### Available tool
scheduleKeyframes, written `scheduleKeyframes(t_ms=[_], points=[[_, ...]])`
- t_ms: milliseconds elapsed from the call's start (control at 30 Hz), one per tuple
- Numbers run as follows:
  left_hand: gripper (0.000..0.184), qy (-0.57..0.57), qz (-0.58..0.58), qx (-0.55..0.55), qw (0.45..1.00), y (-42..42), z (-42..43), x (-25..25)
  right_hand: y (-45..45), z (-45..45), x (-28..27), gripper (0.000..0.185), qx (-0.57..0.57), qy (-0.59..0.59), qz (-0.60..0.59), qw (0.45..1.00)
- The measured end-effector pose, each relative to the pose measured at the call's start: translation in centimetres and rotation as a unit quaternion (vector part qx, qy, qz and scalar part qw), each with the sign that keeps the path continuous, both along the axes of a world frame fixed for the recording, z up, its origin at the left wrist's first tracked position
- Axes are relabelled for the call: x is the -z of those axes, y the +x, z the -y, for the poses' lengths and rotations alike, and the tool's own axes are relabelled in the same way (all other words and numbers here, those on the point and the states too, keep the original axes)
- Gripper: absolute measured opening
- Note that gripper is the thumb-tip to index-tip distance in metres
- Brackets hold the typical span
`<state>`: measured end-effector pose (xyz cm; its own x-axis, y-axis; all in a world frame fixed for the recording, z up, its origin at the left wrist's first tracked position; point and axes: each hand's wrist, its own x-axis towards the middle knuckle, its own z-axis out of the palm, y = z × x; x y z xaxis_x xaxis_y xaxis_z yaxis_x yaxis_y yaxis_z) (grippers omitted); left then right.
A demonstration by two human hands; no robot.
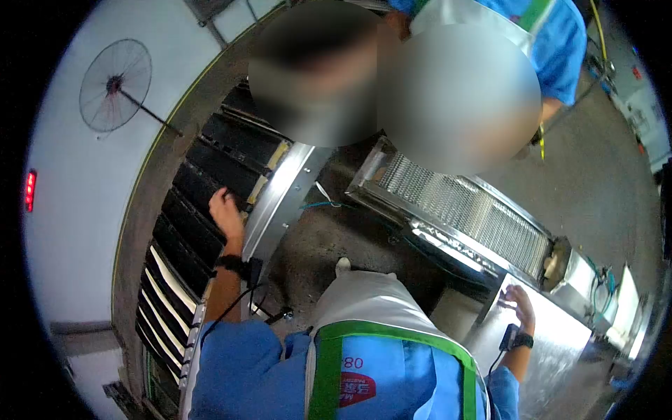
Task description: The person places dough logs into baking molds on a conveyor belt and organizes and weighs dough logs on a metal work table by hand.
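My left hand [225,213] is over the black slatted conveyor [217,166], near its metal side rail [269,206]. Its fingers are apart, and I see nothing held in them. Long pale strips [171,278] lie among the dark slats, lower left of that hand. On my other side, my right hand [520,302] is just above a shiny metal surface [539,343]. Its fingers are loosely bent and apart, with no object visible in them. Both wrists carry a dark strap with a small cabled box.
A metal mesh conveyor [465,210] runs ahead on the right. Across it stands a person in a blue sleeve [560,52], partly blurred. A fan [115,85] is by the wall at upper left. Dark floor [315,255] shows between the two conveyors.
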<state>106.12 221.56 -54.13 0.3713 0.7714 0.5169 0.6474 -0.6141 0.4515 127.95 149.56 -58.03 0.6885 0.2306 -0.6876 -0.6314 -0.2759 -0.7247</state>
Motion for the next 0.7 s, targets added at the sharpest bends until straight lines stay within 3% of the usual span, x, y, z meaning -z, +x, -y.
scheduleKeyframes(t_ms=[67,100,200,233,300,367,433,500,567,633,700], points=[[0.024,-0.095,0.097,0.067,0.989,3.2,0.1,-0.6,-0.5,-1.7,-2.1,0.021,-0.018,-0.027,0.018,0.999],[0.026,-0.100,0.078,0.103,0.987,5.0,-0.8,0.3,-0.6,-2.5,-2.8,0.019,-0.025,-0.055,0.023,0.998],[0.038,-0.284,0.156,0.120,0.938,10.7,-1.1,-0.2,-0.6,-3.5,-3.2,0.018,-0.017,-0.112,0.015,0.993],[0.038,-0.287,0.159,0.121,0.937,11.8,-2.2,-0.1,-0.8,-3.8,-3.4,0.019,-0.009,-0.120,0.010,0.993],[0.045,-0.432,0.265,0.073,0.859,14.3,-4.3,0.2,-0.4,-3.2,-2.1,0.021,-0.016,-0.158,0.014,0.987],[0.054,-0.562,0.355,0.028,0.747,16.3,-5.4,0.8,-0.5,-2.8,-0.6,0.024,-0.017,-0.181,0.014,0.983],[0.057,-0.603,0.379,-0.067,0.699,17.5,-6.8,1.3,-0.9,-4.0,-1.0,0.024,-0.007,-0.173,0.046,0.984],[0.058,-0.590,0.248,-0.186,0.746,18.2,-7.7,2.2,-0.4,-1.9,1.6,0.023,-0.004,-0.169,0.060,0.984],[0.061,-0.562,0.259,-0.216,0.755,18.4,-8.2,4.4,0.6,1.0,5.6,0.025,-0.008,-0.164,0.072,0.984],[0.064,-0.533,0.268,-0.244,0.765,17.6,-8.8,5.5,0.8,3.1,8.7,0.030,-0.104,-0.211,0.234,0.943],[0.069,-0.550,0.251,-0.195,0.772,16.2,-9.4,6.3,1.6,2.2,7.1,0.032,-0.118,-0.322,0.104,0.934]])
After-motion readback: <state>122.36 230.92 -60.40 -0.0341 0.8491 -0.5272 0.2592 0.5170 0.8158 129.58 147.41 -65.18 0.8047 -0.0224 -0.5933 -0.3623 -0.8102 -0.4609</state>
